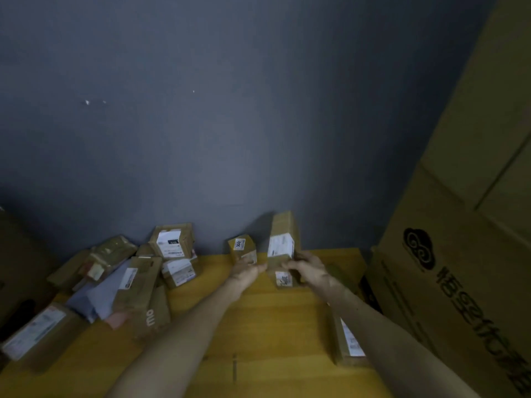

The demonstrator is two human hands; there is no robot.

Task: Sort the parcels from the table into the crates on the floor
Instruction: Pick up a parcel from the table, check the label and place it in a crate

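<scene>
Brown cardboard forms every parcel on the yellow wooden table, which stands against a dark grey wall. The tall parcel stands upright near the far edge of the table, its white label facing the camera. The right hand grasps this tall parcel at its lower right side, fingers curled round the front edge. The left hand lies at the base of the small parcel marked 3001, just left of the tall parcel; whether its fingers grasp that parcel or only touch it cannot be told. A heap of parcels covers the left part of the table, with a grey mailer bag among them. A flat parcel lies at the right table edge, partly under the right forearm. Large stacked cartons stand at the right
</scene>
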